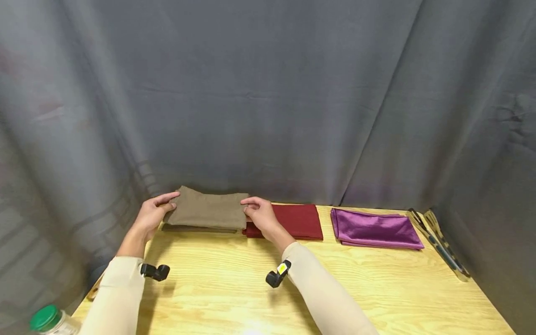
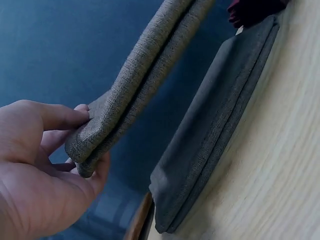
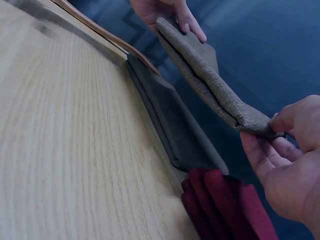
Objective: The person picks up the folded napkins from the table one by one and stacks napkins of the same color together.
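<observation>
A folded grey-brown cloth (image 1: pixel 209 210) is held up between both hands, raised off the table above a second folded cloth of similar colour (image 2: pixel 210 130). My left hand (image 1: pixel 151 216) pinches its left end, thumb on top and fingers underneath, as the left wrist view shows. At the opposite end my right hand (image 1: pixel 263 216) grips the corner between thumb and fingers. Seen from the right wrist, the held cloth (image 3: pixel 205 75) is folded in layers and bends slightly towards its near end. The lower cloth (image 3: pixel 172 117) lies flat at the table's back edge.
A folded dark red cloth (image 1: pixel 298 222) lies right of the lower cloth, partly behind the right hand. Further right are a shiny purple folded cloth (image 1: pixel 377 229) and long tongs (image 1: pixel 439 244). A green-lidded jar (image 1: pixel 47 318) stands lower left. Grey curtains (image 1: pixel 259 102) surround the wooden table (image 1: pixel 217 279).
</observation>
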Demonstrator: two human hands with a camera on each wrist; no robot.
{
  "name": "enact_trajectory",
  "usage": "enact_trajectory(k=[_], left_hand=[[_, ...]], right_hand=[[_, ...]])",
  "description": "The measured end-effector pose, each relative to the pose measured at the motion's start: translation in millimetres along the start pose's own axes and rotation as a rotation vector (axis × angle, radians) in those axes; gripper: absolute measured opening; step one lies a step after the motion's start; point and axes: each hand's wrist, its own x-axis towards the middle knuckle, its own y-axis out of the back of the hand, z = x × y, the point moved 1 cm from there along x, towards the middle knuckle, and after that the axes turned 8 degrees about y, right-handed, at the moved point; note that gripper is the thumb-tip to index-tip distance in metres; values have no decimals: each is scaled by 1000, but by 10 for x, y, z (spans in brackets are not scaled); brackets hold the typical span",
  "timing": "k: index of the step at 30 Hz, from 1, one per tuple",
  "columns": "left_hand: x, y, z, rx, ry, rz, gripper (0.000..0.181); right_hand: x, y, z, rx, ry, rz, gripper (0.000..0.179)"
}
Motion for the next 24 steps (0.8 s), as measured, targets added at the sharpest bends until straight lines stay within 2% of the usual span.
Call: enact_trajectory(k=[6, 13, 17, 24], left_hand=[[102, 43, 32, -29, 18, -3, 54], [189, 57, 13, -3, 25, 49, 53], [242, 56, -54, 16, 38, 84, 52], [303, 53, -236, -48, 74, 54, 53]], right_hand=[[143, -71, 96, 22, -29, 11, 27], [270, -141, 189, 53, -83, 13, 30], [322, -171, 244, 53, -87, -1, 32], [355, -182, 347, 58, -91, -6, 33]])
